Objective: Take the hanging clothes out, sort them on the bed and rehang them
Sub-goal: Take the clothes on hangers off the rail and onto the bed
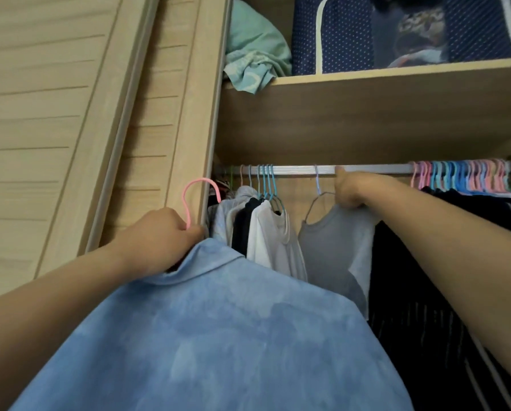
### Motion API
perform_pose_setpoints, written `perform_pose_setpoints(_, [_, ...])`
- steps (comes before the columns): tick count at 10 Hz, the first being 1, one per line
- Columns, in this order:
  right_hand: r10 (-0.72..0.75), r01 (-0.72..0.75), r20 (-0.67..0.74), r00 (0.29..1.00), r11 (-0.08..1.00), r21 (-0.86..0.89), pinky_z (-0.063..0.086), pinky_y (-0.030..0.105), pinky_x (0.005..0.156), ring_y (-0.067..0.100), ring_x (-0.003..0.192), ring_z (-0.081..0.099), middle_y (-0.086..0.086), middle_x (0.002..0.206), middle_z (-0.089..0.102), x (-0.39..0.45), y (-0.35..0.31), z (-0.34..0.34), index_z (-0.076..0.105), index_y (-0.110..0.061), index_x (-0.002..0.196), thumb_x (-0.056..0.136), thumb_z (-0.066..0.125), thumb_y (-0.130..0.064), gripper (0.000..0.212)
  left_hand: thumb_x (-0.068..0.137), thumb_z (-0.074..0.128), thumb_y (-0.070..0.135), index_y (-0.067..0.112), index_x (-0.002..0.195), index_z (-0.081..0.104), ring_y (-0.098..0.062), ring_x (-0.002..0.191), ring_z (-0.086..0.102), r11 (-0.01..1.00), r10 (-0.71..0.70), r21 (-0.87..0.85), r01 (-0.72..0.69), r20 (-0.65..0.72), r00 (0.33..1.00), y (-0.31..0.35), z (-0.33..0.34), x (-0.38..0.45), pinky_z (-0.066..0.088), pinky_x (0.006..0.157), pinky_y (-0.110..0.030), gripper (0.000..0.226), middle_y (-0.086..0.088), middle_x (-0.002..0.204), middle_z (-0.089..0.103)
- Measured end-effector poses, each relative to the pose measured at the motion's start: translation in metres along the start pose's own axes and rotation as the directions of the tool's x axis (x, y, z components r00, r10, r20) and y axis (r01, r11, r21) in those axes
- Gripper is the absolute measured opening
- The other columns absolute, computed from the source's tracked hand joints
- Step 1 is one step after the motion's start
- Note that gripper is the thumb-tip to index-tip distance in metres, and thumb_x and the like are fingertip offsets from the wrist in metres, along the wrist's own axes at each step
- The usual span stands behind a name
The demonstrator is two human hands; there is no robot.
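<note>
Blue shirt [218, 336]: nearest, off the rail, carried on pink hanger [198, 191]; left hand [162, 235] curled round hanger's neck, keeping it clear.
Grey top [331, 241]: on the rail [372, 169]; right hand [349, 191] grips its hanger, probably to unhook it.
Spare hangers [461, 176]: bunched at rail's right end.

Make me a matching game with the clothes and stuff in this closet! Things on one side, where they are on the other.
Things:
1. blue shirt
2. grey top
3. green cloth
4. bunch of pink and blue hangers

Places:
A. on the shelf above the rail
B. off the rail, held by the left hand
C. far right on the rail
D. gripped by the right hand

Pairs: 1-B, 2-D, 3-A, 4-C
</note>
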State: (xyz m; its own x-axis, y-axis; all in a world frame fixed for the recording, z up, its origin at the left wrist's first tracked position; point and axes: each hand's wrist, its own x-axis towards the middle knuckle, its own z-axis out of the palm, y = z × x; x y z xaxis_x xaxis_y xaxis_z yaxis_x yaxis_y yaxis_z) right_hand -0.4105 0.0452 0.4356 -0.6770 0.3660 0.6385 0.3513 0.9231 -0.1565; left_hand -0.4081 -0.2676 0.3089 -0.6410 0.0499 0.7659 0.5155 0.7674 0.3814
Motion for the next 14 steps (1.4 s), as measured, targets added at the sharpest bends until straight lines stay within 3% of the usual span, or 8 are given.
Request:
perform_pose_setpoints(2, [0.104,-0.117,0.056,0.993,0.931,0.345,0.049,0.029,0.061,0.031,0.084,0.061,0.015,0.102,0.06,-0.009,0.009,0.009,0.061,0.001,0.11,0.101,0.05,-0.011,0.019,0.1,0.052,0.032,0.009,0.055,0.052,-0.02,0.055,0.05,0.996,0.034,0.088,-0.035,0.016,0.999,0.002,0.004,0.011,0.038,0.052,-0.03,0.05,-0.008,0.055,0.053])
perform_pose_setpoints(3, [0.074,-0.046,-0.084,0.994,0.955,0.294,0.045,0.029,0.093,0.035,0.126,0.054,0.018,0.14,0.054,0.003,0.006,-0.001,0.056,-0.003,0.137,0.106,0.042,-0.016,0.037,0.102,0.048,0.035,0.016,0.06,0.048,-0.011,0.052,0.043,0.991,0.02,0.135,-0.024,0.03,0.999,0.001,0.005,0.015,0.033,0.048,-0.02,0.047,0.0,0.06,0.049])
perform_pose_setpoints(5, [0.168,-0.047,-0.105,0.98,0.711,0.701,0.047,0.034,0.086,0.036,0.125,0.056,0.024,0.137,0.056,0.008,0.019,-0.015,0.053,0.006,0.135,0.1,0.046,-0.008,0.038,0.104,0.046,0.031,0.019,0.053,0.038,-0.035,0.072,0.057,0.979,0.086,0.183,-0.093,0.047,0.995,-0.001,0.004,0.007,0.047,0.068,-0.042,0.053,-0.009,0.06,0.045])
perform_pose_setpoints(7, [0.129,-0.03,-0.067,0.989,0.63,0.776,0.047,0.036,0.088,0.037,0.129,0.052,0.022,0.142,0.052,-0.045,0.031,-0.006,0.049,0.001,0.14,0.1,0.043,-0.011,0.042,0.103,0.044,0.038,0.014,0.064,0.052,-0.027,0.063,0.052,0.973,0.039,0.224,-0.053,0.065,0.997,0.001,0.009,-0.014,0.039,0.059,-0.036,0.046,-0.01,0.066,0.052])
perform_pose_setpoints(8, [0.056,-0.041,0.004,0.998,0.682,0.73,0.04,0.031,0.079,0.038,0.129,0.051,0.024,0.141,0.051,-0.083,0.041,0.004,0.048,0.004,0.138,0.102,0.041,-0.007,0.039,0.104,0.042,0.035,0.016,0.076,0.058,-0.03,0.075,0.056,0.938,-0.027,0.342,-0.059,0.241,0.97,0.019,0.006,-0.057,0.048,0.072,-0.039,0.038,-0.006,0.071,0.051])
perform_pose_setpoints(10, [0.128,-0.011,-0.054,0.99,0.463,0.886,0.043,0.029,0.075,0.032,0.11,0.063,0.01,0.118,0.063,-0.145,0.08,-0.003,0.061,-0.007,0.121,0.097,0.052,-0.015,0.027,0.099,0.047,0.017,0.017,0.14,0.043,-0.029,0.102,0.065,0.804,-0.185,0.586,-0.103,0.411,0.893,0.067,-0.009,-0.187,0.048,0.08,-0.033,0.042,-0.006,0.107,0.068])
perform_pose_setpoints(12, [0.075,0.023,-0.053,0.996,0.353,0.935,0.051,0.037,0.09,0.032,0.111,0.063,0.012,0.121,0.065,-0.238,0.099,-0.025,0.064,-0.009,0.119,0.098,0.049,-0.017,0.027,0.106,0.042,0.043,0.016,0.082,0.062,-0.007,0.059,0.056,0.793,-0.555,0.509,0.333,0.379,0.741,0.123,-0.039,-0.306,0.045,0.048,-0.014,0.041,0.006,0.072,0.061])
perform_pose_setpoints(14, [-0.009,0.116,-0.117,0.993,0.204,0.972,0.048,0.035,0.087,0.032,0.113,0.061,0.015,0.122,0.064,-0.294,0.102,-0.115,0.061,-0.004,0.121,0.096,0.047,-0.012,0.029,0.107,0.046,0.032,0.012,0.078,0.061,-0.012,0.063,0.057,0.686,-0.62,0.568,0.455,0.127,0.774,0.177,-0.154,-0.349,0.043,0.056,-0.021,0.038,0.002,0.072,0.062])
